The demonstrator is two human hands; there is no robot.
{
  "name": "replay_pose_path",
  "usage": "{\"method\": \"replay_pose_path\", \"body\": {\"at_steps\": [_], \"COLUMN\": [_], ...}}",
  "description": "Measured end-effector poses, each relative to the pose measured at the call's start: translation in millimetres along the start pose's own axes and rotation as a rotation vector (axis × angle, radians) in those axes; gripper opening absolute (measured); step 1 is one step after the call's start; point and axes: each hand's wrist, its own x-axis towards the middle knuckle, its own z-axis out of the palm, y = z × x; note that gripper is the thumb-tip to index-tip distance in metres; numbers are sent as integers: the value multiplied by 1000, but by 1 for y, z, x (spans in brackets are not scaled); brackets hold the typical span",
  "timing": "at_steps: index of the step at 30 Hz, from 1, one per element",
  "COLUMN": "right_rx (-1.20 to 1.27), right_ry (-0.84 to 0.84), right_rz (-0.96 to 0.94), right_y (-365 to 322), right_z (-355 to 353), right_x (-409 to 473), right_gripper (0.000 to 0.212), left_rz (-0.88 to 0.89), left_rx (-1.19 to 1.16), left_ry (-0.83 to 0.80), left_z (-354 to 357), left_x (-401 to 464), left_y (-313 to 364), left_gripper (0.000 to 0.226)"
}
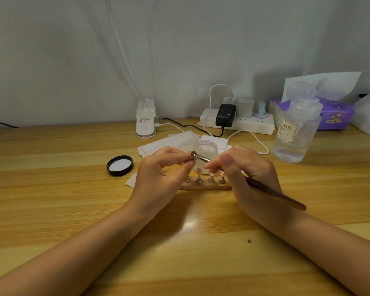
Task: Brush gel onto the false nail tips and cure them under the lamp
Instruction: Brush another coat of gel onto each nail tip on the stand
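Head view: at centre, the left hand pinches a small metal nail stand between thumb and fingertips. The right hand grips a brush, its tip meeting that stand. Just below, at six o'clock, a wooden holder carries pink nail tips. An open jar sits at twelve o'clock, and its black lid at nine.

Bare wooden tabletop lies open nearer than the fingers; beyond them crowd an open clear jar, white wipes and cables.
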Motion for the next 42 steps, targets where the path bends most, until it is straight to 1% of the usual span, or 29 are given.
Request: {"method": "replay_pose_path", "body": {"at_steps": [3,7,11,14,17,23,28,31,37,40,42], "right_rx": [36,77,14,1,41,118,75,102,155,189,169], "right_ry": [39,94,49,15,24,73,11,21,56,74,52], "right_rz": [18,40,16,21,44,97,111,127,167,182,189], "right_y": [-1,-1,-1,-1,-2,-4,-7,-8,-9,-9,-9], "right_z": [-2,-6,-2,0,-3,-6,-2,-3,-6,-6,-5], "right_x": [-2,-4,-1,1,0,-2,1,1,-1,-1,-1], "right_gripper": [45,47,52,51,44,43,42,36,44,42,38], "left_rz": [-6,-4,5,15,8,16,24,22,8,-14,-24], "left_rx": [-3,0,-2,0,-2,-9,-17,-22,-61,-92,-97], "left_ry": [-8,-10,-9,-8,-9,-14,-35,-32,-30,-23,-20], "left_z": [0,0,1,1,0,0,0,0,0,0,0], "left_x": [1,1,1,1,1,1,1,2,2,1,1], "left_y": [0,0,0,0,-1,-2,-2,-1,-1,-1,-2], "left_gripper": [20,18,18,19,19,23,22,24,24,24,24]}}
